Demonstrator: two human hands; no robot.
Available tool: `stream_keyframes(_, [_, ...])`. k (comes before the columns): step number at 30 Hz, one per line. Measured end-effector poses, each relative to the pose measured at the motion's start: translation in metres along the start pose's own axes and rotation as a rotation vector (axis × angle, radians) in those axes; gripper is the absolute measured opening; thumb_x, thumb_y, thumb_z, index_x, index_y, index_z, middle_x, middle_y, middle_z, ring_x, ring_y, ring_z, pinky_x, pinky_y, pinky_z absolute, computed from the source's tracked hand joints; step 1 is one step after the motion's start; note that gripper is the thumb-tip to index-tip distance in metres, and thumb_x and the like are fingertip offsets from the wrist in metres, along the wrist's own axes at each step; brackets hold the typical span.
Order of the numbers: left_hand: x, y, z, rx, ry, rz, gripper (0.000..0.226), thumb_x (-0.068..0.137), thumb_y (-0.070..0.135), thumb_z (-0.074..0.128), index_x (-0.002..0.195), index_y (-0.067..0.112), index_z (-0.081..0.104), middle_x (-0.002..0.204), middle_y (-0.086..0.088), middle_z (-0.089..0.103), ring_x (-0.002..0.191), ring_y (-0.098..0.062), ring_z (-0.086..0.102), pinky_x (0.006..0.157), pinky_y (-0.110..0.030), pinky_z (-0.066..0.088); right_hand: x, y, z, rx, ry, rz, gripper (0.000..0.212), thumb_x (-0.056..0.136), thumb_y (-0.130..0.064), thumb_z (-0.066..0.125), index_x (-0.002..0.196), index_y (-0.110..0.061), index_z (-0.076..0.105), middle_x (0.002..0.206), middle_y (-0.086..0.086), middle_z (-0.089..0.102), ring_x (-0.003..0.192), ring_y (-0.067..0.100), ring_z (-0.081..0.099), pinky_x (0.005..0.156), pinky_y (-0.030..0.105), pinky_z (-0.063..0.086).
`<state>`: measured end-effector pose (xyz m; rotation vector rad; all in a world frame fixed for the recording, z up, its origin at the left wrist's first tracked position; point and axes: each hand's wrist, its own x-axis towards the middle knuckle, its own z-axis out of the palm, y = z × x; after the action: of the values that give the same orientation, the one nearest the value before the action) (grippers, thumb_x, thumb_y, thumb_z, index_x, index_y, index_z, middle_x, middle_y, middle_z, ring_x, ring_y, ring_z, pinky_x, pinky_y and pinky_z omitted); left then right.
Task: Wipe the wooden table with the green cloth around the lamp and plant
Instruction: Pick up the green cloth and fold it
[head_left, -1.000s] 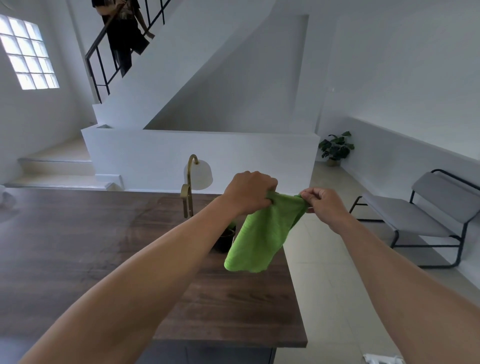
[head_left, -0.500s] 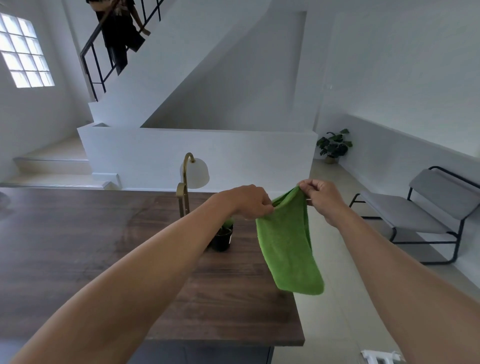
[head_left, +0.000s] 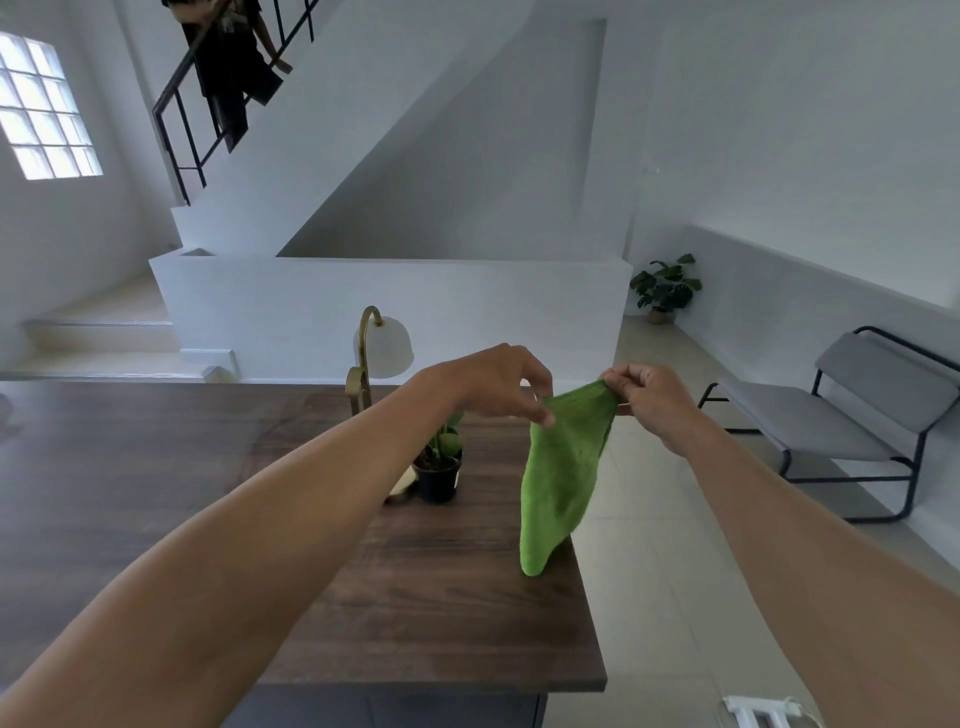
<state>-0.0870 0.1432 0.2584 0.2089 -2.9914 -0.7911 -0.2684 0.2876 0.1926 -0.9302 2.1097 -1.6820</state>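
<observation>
The green cloth (head_left: 563, 473) hangs in the air above the right edge of the dark wooden table (head_left: 441, 597). My right hand (head_left: 649, 400) pinches its top right corner. My left hand (head_left: 498, 382) pinches the top left edge with thumb and fingertips. Behind my left forearm stands a brass lamp (head_left: 382, 345) with a white dome shade. A small plant in a black pot (head_left: 439, 470) sits beside the lamp's base, partly hidden by my left arm.
A grey bench with a black frame (head_left: 852, 421) stands on the tiled floor to the right. A potted plant (head_left: 665, 288) sits in the far corner. A person stands on the staircase (head_left: 228, 73) at the upper left. A white object (head_left: 763, 714) lies on the floor by the table.
The cloth was bunched between both hands a second ago and now hangs down long. My hands have spread slightly apart, and the left grip has loosened to a fingertip pinch.
</observation>
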Motion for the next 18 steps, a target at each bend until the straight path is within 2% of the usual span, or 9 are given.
stream_keyframes(1, [-0.001,0.0,0.0,-0.053,-0.014,0.003,0.018,0.082,0.033,0.075,0.07,0.027,0.062,0.055,0.016,0.055,0.051,0.005,0.049,0.05,-0.009,0.032,0.0,0.001,-0.001,-0.002,-0.004,-0.001,0.02,0.097,-0.007,0.056,0.083,-0.014,0.067,0.085,0.007,0.065,0.084,0.023,0.061,0.082,0.038,0.056])
stream_keyframes(3, [0.001,-0.001,0.002,-0.052,-0.008,0.001,0.016,0.081,0.035,0.076,0.073,0.026,0.066,0.06,0.015,0.059,0.057,0.004,0.052,0.056,-0.01,0.033,0.001,0.004,-0.002,-0.003,-0.007,0.001,0.02,0.097,-0.008,0.056,0.082,-0.015,0.068,0.085,0.007,0.065,0.085,0.024,0.061,0.084,0.041,0.056])
stream_keyframes(5, [0.004,-0.002,0.004,0.171,0.0,-0.007,0.02,0.083,0.044,0.071,0.088,0.024,0.07,0.077,0.017,0.066,0.075,0.0,0.058,0.066,-0.017,0.039,0.001,0.007,-0.003,0.011,-0.002,0.014,0.021,0.097,-0.008,0.056,0.082,-0.016,0.068,0.085,0.005,0.065,0.087,0.023,0.06,0.084,0.039,0.055])
stream_keyframes(7, [0.007,-0.008,0.004,0.454,-0.03,-0.04,0.036,0.084,0.053,0.065,0.111,0.029,0.067,0.102,0.014,0.069,0.093,-0.009,0.062,0.077,-0.027,0.043,0.001,0.009,-0.003,0.017,0.005,0.024,0.021,0.097,-0.01,0.057,0.081,-0.018,0.068,0.086,0.002,0.066,0.088,0.021,0.06,0.085,0.038,0.053])
stream_keyframes(9, [0.01,-0.016,0.002,0.696,-0.022,-0.08,0.04,0.088,0.054,0.059,0.122,0.033,0.061,0.112,0.011,0.066,0.1,-0.015,0.062,0.08,-0.031,0.044,0.001,0.007,-0.002,0.016,-0.006,0.022,0.019,0.097,-0.011,0.057,0.083,-0.018,0.068,0.087,0.002,0.067,0.087,0.02,0.06,0.087,0.037,0.052])
stream_keyframes(11, [0.015,-0.021,0.001,0.867,0.073,-0.129,0.026,0.093,0.04,0.054,0.116,0.031,0.064,0.102,0.005,0.067,0.087,-0.02,0.063,0.071,-0.03,0.044,0.001,0.003,0.0,0.024,-0.035,0.009,0.019,0.098,-0.009,0.056,0.084,-0.015,0.067,0.085,0.004,0.066,0.082,0.019,0.061,0.081,0.032,0.054])
stream_keyframes(13, [0.019,-0.022,0.0,0.955,0.217,-0.176,0.016,0.092,0.019,0.052,0.096,0.02,0.067,0.074,0.002,0.058,0.06,-0.019,0.052,0.058,-0.029,0.039,0.001,-0.001,0.002,0.022,-0.055,-0.011,0.021,0.098,-0.007,0.054,0.083,-0.014,0.066,0.084,0.006,0.066,0.076,0.018,0.062,0.072,0.023,0.058])
stream_keyframes(15, [0.022,-0.021,-0.002,0.92,0.307,-0.196,0.011,0.092,0.016,0.052,0.087,0.015,0.062,0.065,0.001,0.048,0.056,-0.02,0.045,0.057,-0.032,0.038,0.003,-0.003,0.001,0.023,-0.051,-0.026,0.021,0.098,-0.006,0.054,0.082,-0.013,0.066,0.083,0.007,0.066,0.075,0.018,0.063,0.069,0.02,0.058])
stream_keyframes(18, [0.025,-0.032,-0.002,0.545,0.366,-0.161,0.012,0.091,0.026,0.058,0.088,0.016,0.063,0.084,0.0,0.063,0.078,-0.023,0.058,0.073,-0.036,0.049,0.006,-0.001,-0.004,-0.003,-0.038,-0.023,0.02,0.098,-0.007,0.054,0.083,-0.014,0.066,0.083,0.007,0.067,0.074,0.018,0.064,0.068,0.02,0.059])
